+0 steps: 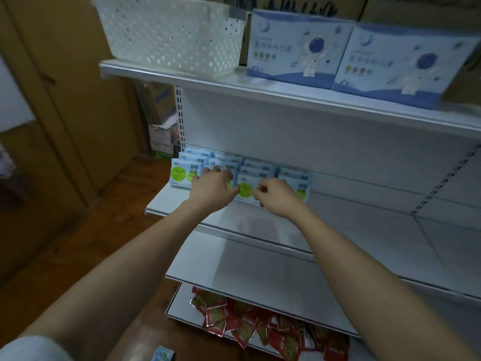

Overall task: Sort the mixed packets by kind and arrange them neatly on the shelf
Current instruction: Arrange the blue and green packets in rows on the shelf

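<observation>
A: Why do the pale packets (242, 175) sit at the left end of the middle shelf (364, 217)?

B: Probably one kind lined up in overlapping rows. The red packets (260, 324) lie heaped on the bottom shelf, apparently unsorted.

A: The hands?

B: The left hand (212, 187) rests spread fingers on a row; the right hand (276, 195) pinches a front packet's edge.

A: Any writing?

B: Chinese characters, too blurred to read.

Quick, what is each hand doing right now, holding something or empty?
Left hand: fingers lie fairly straight on the white-and-green packets; it grips nothing.
Right hand: fingers curled, pinching the front packet of the middle row.
</observation>
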Demonstrator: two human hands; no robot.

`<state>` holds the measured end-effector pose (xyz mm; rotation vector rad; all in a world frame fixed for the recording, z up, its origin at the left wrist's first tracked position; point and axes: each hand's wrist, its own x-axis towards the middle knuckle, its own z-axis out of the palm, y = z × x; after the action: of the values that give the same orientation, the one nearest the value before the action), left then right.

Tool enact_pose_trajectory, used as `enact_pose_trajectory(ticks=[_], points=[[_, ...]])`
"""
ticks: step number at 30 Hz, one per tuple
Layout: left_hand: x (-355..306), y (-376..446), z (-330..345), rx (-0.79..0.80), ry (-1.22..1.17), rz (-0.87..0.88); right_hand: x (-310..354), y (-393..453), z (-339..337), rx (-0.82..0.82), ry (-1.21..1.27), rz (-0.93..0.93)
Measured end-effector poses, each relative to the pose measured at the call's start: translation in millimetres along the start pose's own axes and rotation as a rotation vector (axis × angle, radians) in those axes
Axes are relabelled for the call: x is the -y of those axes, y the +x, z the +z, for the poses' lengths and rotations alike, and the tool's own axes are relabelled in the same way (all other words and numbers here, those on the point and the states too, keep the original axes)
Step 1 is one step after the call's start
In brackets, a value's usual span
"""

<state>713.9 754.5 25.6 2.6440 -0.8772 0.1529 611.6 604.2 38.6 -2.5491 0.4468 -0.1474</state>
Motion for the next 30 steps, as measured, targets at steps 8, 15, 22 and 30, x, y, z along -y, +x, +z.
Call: enact_pose_trajectory(ticks=[8,15,22,30], points=[[-29,-149,-26,-0.056,-0.085,-0.125,7,-126,6,-0.010,-0.017,-0.065],[-1,-255,-33,-0.043,-0.116,-0.259,29,-192,52,0.145,-0.001,-0.107],[56,-336,-12,0.002,-0.148,-0.417,74,-229,129,0.306,-0.027,-0.145],[153,-445,45,0.199,-0.206,-0.615,114,-274,263,0.519,-0.032,-0.051]])
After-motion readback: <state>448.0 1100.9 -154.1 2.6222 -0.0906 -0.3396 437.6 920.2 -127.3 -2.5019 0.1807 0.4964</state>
